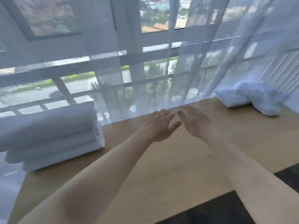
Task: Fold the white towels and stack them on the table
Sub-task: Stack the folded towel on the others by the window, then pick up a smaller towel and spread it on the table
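A stack of folded white towels sits at the left end of the wooden table. At the far right corner lies another folded white towel with a crumpled white towel beside it and partly on it. My left hand and my right hand are stretched out side by side over the bare middle of the table, near its far edge. Both hands have straight, spread fingers and hold nothing. Neither hand touches a towel.
A sheer white curtain hangs along the table's far edge, right behind my fingertips, with a window and balcony railing beyond it. A dark floor shows past the near edge of the table at the lower right.
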### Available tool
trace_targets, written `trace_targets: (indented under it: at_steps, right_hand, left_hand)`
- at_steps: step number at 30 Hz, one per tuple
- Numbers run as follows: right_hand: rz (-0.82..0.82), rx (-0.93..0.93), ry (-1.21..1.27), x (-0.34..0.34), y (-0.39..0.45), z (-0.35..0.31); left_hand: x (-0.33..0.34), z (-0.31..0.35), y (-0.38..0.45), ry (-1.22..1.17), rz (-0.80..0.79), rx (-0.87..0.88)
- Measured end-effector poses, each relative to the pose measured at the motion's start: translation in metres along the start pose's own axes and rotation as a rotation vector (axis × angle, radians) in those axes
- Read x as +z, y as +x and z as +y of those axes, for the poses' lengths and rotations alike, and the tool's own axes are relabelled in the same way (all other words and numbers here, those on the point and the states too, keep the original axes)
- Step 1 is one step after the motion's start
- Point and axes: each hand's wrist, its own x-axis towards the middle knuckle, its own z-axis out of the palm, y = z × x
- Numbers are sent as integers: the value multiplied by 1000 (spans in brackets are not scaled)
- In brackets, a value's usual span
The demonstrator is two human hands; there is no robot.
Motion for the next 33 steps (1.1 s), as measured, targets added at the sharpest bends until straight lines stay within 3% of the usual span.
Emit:
trace_targets:
  at_steps: [8, 13, 20, 33]
  right_hand:
    - [46, 90, -2, -82, -22, 151]
    - [50, 196, 2, -106, 0, 226]
    - [-72, 323, -25, -128, 45, 320]
    - [-113, 338, 31, -173, 160, 452]
  left_hand:
    - [29, 143, 83, 1, -4, 93]
    - [50, 178, 151, -11, -31, 112]
    - [94, 227, 276, -71, -119, 130]
    - [119, 305, 432, -62, -177, 119]
